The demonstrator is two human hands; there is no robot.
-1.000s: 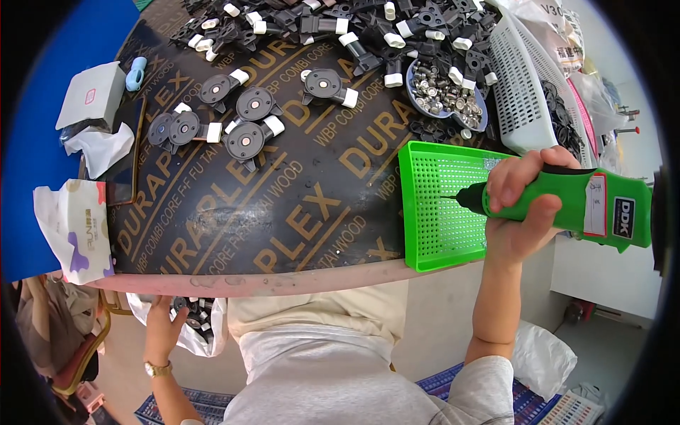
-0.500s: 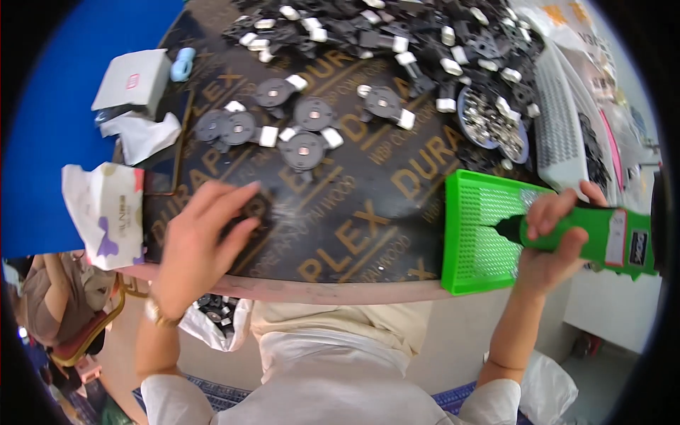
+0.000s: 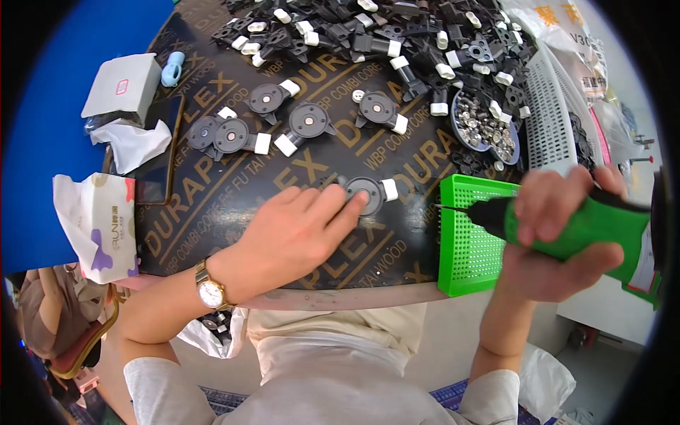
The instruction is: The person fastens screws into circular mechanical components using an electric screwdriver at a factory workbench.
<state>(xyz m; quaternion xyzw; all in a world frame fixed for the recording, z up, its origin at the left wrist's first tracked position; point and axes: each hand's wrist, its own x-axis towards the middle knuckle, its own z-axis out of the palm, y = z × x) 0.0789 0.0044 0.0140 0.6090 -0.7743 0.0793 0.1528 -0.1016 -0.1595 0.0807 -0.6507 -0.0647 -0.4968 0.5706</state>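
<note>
My left hand [image 3: 301,230], with a wristwatch [image 3: 212,292] on its wrist, has its fingers closed on the near-left edge of a round black plastic part [image 3: 367,196] with a white end piece. The part lies flat on the table, its left side covered by the fingertips. In my right hand [image 3: 559,227] is a green electric screwdriver [image 3: 598,225], its thin bit pointing left toward that part, apart from it. Below the screwdriver sits a green perforated tray [image 3: 448,262]. Several similar round black parts [image 3: 309,120] with white ends lie beyond my left hand.
A large heap of black parts with white ends [image 3: 382,46] covers the far side. At the right are a blue bowl of metal screws [image 3: 485,131] and a white perforated basket [image 3: 550,106]. A tissue pack [image 3: 99,227], a phone [image 3: 157,152] and a grey box [image 3: 122,86] stand left.
My left hand has moved right and taken hold of a round part, which has shifted right and nearer from the group. The screwdriver has come left, its bit now level over the tray's left edge.
</note>
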